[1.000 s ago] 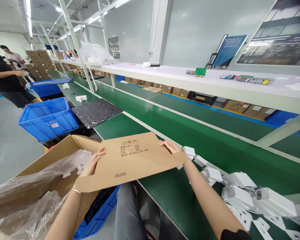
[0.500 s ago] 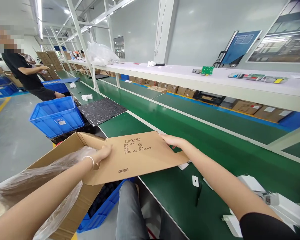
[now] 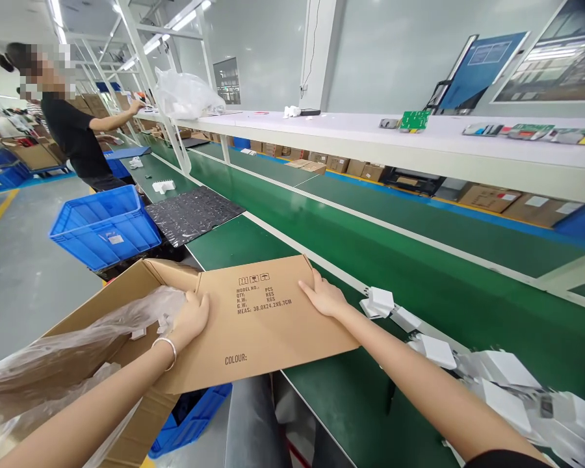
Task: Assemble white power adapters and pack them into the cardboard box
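Observation:
A brown cardboard flap, printed with MODEL NO., MEAS and COLOUR, is held tilted in front of me. My left hand closes on its left side, where it meets the open cardboard box. My right hand grips the right edge, thumb on the printed face and fingers hidden behind. Inside the box are a clear plastic bag and a few small white pieces. Whether the flap is joined to the box is not clear.
White plastic parts lie in a row on the green bench at right. A blue crate and a black mat are beyond the box. A white shelf runs above the green belt. A person stands far left.
My right hand has shifted down the flap's right edge, with its thumb now on the face. The flap has tipped more towards me. At far left, the person has raised an arm to the shelf.

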Tool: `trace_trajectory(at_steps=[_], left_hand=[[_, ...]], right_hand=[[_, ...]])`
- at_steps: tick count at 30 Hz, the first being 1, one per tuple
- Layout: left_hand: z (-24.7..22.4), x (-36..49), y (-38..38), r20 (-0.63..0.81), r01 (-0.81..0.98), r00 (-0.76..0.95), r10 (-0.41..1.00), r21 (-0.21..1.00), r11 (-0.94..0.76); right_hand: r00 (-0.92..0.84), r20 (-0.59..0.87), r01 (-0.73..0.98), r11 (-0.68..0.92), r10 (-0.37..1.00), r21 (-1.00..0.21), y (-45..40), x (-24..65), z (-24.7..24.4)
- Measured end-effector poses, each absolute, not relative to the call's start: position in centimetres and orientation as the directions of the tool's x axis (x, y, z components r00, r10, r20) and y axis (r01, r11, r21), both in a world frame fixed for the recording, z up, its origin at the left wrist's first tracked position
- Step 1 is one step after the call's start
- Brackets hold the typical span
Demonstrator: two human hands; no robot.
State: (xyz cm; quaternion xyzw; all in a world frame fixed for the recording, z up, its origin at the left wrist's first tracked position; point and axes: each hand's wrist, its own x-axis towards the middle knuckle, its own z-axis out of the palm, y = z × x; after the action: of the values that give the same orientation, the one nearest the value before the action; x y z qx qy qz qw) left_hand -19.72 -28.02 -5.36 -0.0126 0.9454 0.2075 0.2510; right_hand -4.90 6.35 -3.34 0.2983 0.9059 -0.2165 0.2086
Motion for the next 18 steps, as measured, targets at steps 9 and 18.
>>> trace_trajectory(at_steps=[9,18], left_hand=[[-6.6,-18.5,-28.3,-0.516,-0.273,-0.856,0.005,0.46,0.845],[-6.6,-18.8,-31.5,-0.81,-0.56,-0.503,0.301,0.57,0.601]], right_hand=[[-0.759,-0.459,0.602,0.765,0.461,-0.229,6.0,-4.1,-4.8],[-0.764,-0.485,0.588,0.77,0.426,-0.25,6.3,-4.3,-4.7]])
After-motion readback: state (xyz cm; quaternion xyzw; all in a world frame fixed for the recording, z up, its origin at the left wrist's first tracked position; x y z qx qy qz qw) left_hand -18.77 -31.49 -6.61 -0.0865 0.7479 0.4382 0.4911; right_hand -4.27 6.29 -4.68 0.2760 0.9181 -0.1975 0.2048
